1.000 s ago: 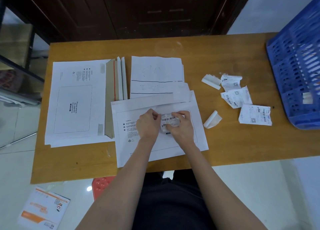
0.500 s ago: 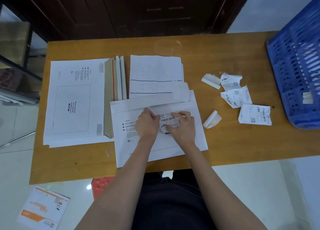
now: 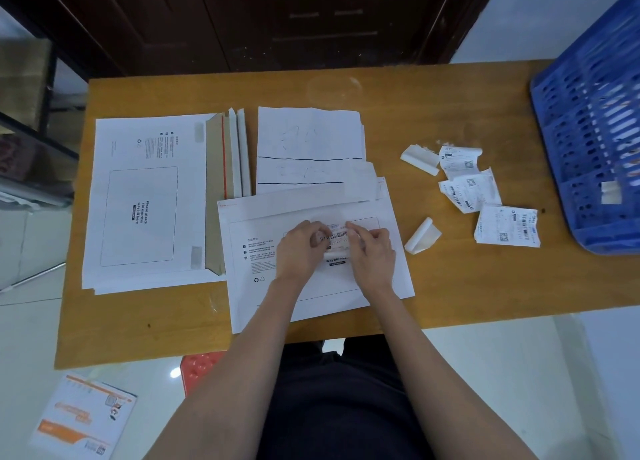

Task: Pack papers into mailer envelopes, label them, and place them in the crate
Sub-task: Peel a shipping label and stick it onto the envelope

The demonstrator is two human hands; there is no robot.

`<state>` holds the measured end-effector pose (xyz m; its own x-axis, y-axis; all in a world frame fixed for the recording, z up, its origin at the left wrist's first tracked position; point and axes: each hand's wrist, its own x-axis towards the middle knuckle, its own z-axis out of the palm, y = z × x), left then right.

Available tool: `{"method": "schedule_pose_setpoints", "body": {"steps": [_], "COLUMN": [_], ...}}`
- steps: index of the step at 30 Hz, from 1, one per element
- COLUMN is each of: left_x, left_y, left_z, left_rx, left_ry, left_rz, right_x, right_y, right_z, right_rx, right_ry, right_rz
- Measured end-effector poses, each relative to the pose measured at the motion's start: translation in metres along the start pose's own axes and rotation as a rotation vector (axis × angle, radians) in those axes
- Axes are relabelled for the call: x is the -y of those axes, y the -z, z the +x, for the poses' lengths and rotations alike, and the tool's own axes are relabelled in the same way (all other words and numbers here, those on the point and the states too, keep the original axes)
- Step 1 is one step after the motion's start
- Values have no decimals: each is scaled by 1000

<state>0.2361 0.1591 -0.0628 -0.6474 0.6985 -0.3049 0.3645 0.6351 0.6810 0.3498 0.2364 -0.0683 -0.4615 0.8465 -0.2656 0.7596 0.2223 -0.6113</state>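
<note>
Labelling step. Left hand (image 3: 300, 248) and right hand (image 3: 372, 251) both pinching label (image 3: 335, 237) with curled fingers, low over mailer (image 3: 311, 297) at near edge of surface (image 3: 450, 290), probably aligning to waybill box. Crate (image 3: 588, 130) far right.

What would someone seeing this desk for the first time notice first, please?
Most likely both hands, left and right, pinching a small barcode label over the white mailer envelope at the wooden table's near edge. Next, the blue slotted plastic crate at far right, with loose printed labels and curled backing strips scattered beside it.
</note>
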Motion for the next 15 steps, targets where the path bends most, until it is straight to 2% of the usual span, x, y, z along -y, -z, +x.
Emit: {"method": "schedule_pose_setpoints", "body": {"steps": [4, 9, 15], "left_x": [6, 9, 10], "left_y": [4, 6, 5], "left_z": [-5, -10, -10], "left_rx": [76, 124, 150], "left_ry": [-31, -93, -98], "left_rz": [-37, -12, -108], "right_x": [-4, -12, -15], "right_y": [2, 4, 1], "right_z": [5, 4, -6], "right_rx": [40, 75, -6], "right_ry": [21, 64, 108], "right_rz": [-94, -63, 23]}}
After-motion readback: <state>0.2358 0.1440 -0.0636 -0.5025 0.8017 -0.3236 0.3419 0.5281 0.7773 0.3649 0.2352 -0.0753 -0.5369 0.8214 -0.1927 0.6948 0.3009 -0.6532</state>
